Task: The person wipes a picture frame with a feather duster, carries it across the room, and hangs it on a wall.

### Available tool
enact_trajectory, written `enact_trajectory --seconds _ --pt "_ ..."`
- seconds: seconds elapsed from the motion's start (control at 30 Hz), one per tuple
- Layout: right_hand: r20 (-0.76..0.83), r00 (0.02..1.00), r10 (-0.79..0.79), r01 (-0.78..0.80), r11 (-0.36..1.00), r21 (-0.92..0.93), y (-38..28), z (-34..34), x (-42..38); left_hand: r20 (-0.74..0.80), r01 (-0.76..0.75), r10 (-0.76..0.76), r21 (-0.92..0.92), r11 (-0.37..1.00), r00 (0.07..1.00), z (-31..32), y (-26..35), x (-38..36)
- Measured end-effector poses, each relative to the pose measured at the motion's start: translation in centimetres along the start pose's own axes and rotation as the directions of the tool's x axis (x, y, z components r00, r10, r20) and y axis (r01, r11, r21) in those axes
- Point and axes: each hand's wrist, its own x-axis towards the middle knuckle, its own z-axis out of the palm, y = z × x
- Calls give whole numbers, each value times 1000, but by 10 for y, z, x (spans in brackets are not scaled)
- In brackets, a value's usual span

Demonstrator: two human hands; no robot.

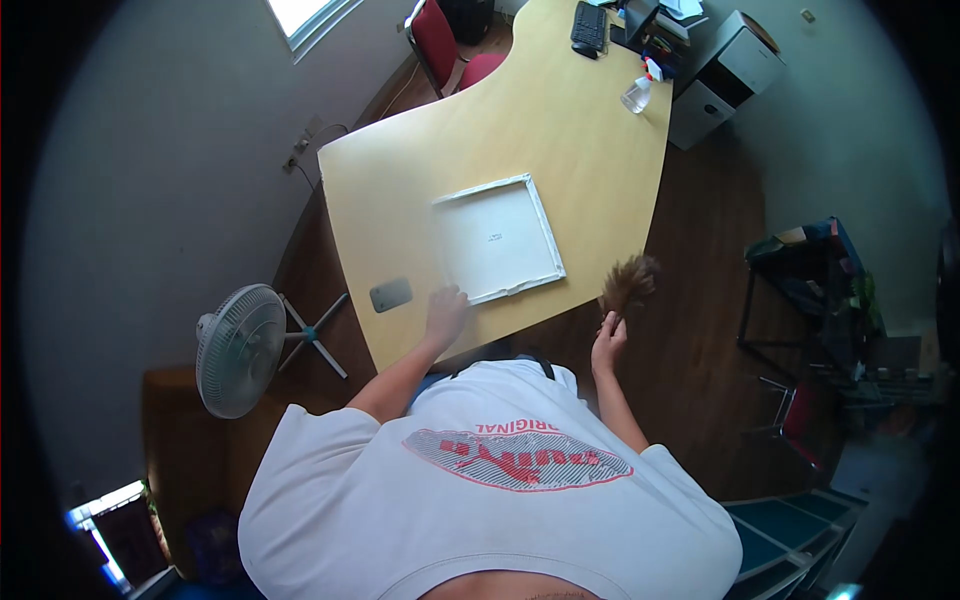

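Observation:
A white stretched canvas [495, 240] lies on the desk with its back up, so its raised wooden frame shows along the edges. At its near left corner is my left hand [447, 314], fingers curled against the frame. A small feather duster [629, 284] with brown feathers is in my right hand [608, 346], just off the desk's right edge. My fingers wrap its handle, which is mostly hidden, and the feathers point up and away from me. A grey phone [391, 295] lies left of my left hand.
The curved wooden desk [400, 160] bears a spray bottle [636, 95], a keyboard [589, 24] and a mouse [585, 49] at its far end. A fan [241, 350] stands at the left. Beyond the desk is a red chair [437, 45]; a white appliance [740, 60] stands far right.

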Motion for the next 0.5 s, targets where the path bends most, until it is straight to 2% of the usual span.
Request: enact_trajectory --seconds 0.03,0.07,0.1,0.13,0.17,0.27,0.3,0.37,0.4,0.47,0.5 --pt "71 958 -278 286 943 -169 -13 -1 15 -20 21 -20 39 999 1000 2 3 3" --pt "92 956 -280 291 945 -151 -27 1 29 -20 46 -45 50 998 999 2 4 5" --pt "184 864 -469 494 860 -129 -44 3 45 -20 61 -60 58 996 998 3 2 3" --pt "267 724 -636 674 734 -81 -61 9 60 -21 80 -79 65 995 997 4 3 -1" --pt "372 718 -589 632 775 7 -75 18 71 -16 115 -114 73 991 993 4 6 -9" --pt "553 601 -577 613 777 144 -125 73 85 -78 161 -154 91 983 985 -2 11 -36" --pt "562 471 -680 701 675 230 -143 96 87 -62 157 -150 129 979 987 -6 17 -49" --pt "617 158 -771 735 509 448 -174 150 73 -47 192 -187 175 966 981 -9 25 -69" --pt "571 43 -820 732 415 541 -201 164 61 -28 202 -200 194 960 979 -10 28 -81" --pt "373 -61 -926 630 254 734 -245 183 30 -13 235 -238 224 946 971 -14 34 -99" --pt "331 -117 -936 570 210 795 -259 189 12 -37 264 -262 191 945 964 -18 41 -104"
